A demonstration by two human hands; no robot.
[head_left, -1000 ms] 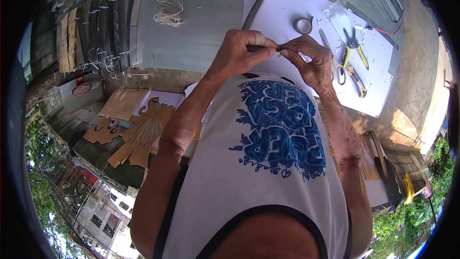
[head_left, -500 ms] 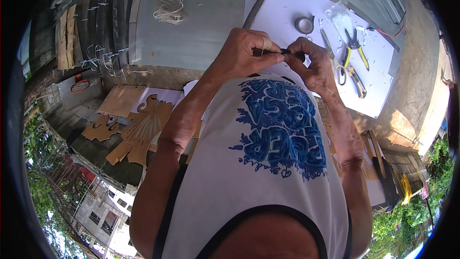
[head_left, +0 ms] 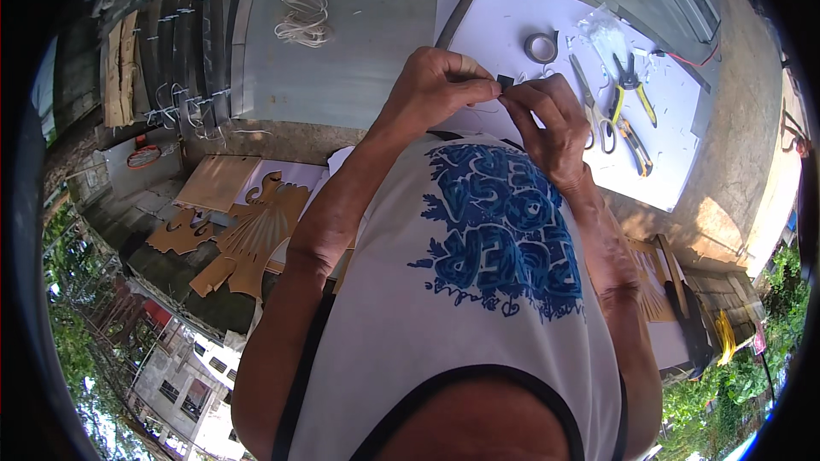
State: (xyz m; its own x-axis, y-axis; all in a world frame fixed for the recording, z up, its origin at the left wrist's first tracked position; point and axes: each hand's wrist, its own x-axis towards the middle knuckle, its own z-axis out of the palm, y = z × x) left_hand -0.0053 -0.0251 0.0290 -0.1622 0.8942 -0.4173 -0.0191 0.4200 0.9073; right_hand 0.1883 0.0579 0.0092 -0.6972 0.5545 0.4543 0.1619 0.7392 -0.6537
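My left hand (head_left: 436, 90) and my right hand (head_left: 551, 119) meet over the near edge of the white sheet (head_left: 487, 13). Their fingertips pinch a small, flat black piece (head_left: 506, 82), which looks like a bit of tape. A long dark strip (head_left: 468, 2) runs from the far edge down to behind my left knuckles; whether that hand touches it is hidden. Just beyond my right hand lies a roll of dark tape (head_left: 541, 48). Scissors (head_left: 589, 94) rest right of that hand, beside yellow-and-black pliers (head_left: 628, 85) and a yellow-and-black utility knife (head_left: 635, 147).
A coil of white cord (head_left: 303, 19) lies on the grey tabletop (head_left: 367, 77). Dark strips tied with white wire (head_left: 184, 51) are at the left. Brown ornamental cutouts (head_left: 252, 230) sit lower, beyond the table's near edge. A clear plastic bag (head_left: 605, 30) lies near the pliers.
My right hand has turned and its fingers have stretched toward the left fingertips. The black piece now stands up between them, showing more of its flat face.
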